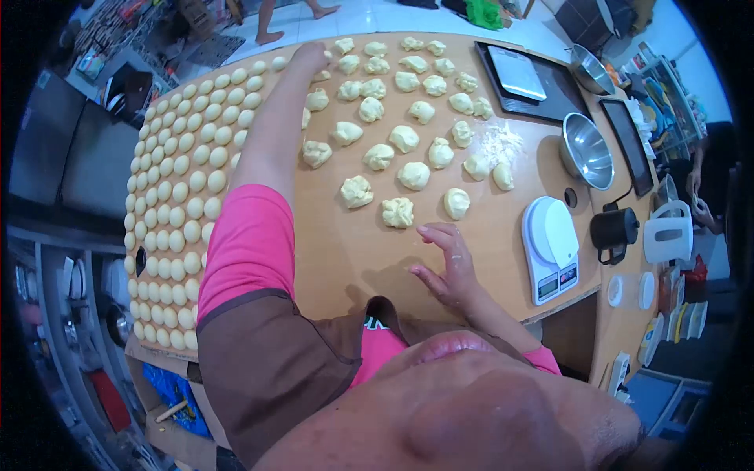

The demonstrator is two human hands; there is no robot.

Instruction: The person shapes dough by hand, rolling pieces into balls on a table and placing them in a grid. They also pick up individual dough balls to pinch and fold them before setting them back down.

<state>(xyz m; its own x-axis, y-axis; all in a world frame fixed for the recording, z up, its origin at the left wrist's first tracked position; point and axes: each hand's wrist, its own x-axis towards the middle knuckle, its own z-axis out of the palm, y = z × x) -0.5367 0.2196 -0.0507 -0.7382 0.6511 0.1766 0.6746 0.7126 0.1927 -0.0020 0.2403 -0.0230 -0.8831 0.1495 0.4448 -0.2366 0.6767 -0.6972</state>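
My left arm is stretched to the far side of the table, where my left hand (312, 56) is low among the dough pieces. A small dough piece (321, 76) shows right beside it; its fingers are too hidden to read. My right hand (449, 265) hovers over the near part of the table with thumb and fingers apart, holding nothing. Closest to it are a rough dough lump (398, 212) and a smoother dough lump (456, 203). Many more uneven pale-yellow lumps spread across the middle. Smooth round dough balls (180, 191) stand in rows on the left.
A white digital kitchen scale (551, 239) stands at the right, near a steel bowl (587, 153) and a black mug (614, 229). Flour (499, 141) dusts the wood. Behind lies a dark baking tray (554, 106) bearing a second scale (516, 72). Another person's legs (267, 20) show beyond the table.
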